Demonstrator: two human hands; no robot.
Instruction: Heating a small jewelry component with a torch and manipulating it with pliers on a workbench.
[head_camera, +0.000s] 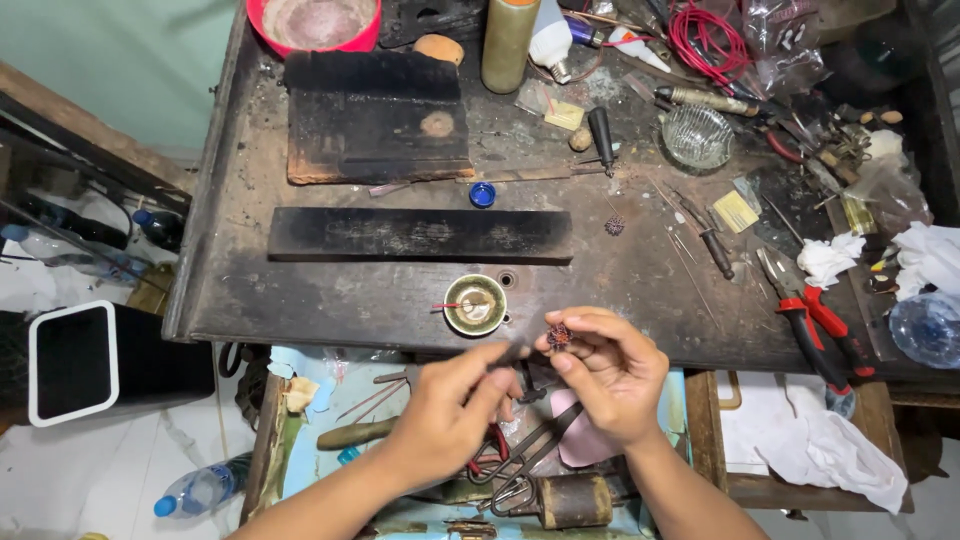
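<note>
From my head view, both hands hover just past the workbench's front edge (300, 330), over an open drawer (300, 420); bare bench only between the small bowl (475, 305) and the red pliers (820, 325). My right hand (610, 375) pinches a tiny spiky reddish piece (559, 335) at the fingertips. My left hand (450, 405) grips a thin dark tool (512, 352) touching it. Can't make out the tool's tip.
</note>
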